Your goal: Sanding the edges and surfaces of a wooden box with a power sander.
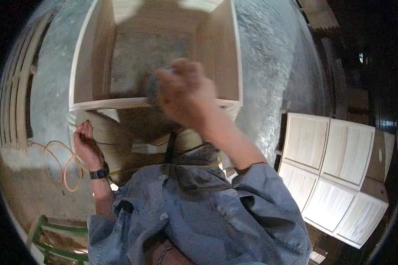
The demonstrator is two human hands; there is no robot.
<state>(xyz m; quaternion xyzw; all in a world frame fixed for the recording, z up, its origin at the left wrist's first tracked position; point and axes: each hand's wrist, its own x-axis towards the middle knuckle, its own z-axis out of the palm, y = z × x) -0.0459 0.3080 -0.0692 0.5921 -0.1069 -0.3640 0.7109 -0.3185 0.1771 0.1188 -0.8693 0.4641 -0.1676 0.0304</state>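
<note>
A pale wooden cabinet frame [119, 104], open on top, stands in front of me, its near edge crossing the middle of the view. Over that edge my right hand [185, 95], smeared by motion, is closed round a dark blue-grey thing [153, 90] whose kind I cannot make out. My left hand [87, 143] hangs just below the frame's near left corner, palm turned up, fingers loosely bent, with nothing visible in it. A dark watch [99, 173] is on that wrist.
Several pale wooden panelled boxes [306, 139] are stacked on the right. An orange hose [66, 165] coils on the floor at left. Wooden slats [20, 84] lean at far left, and a green frame [59, 232] stands at lower left.
</note>
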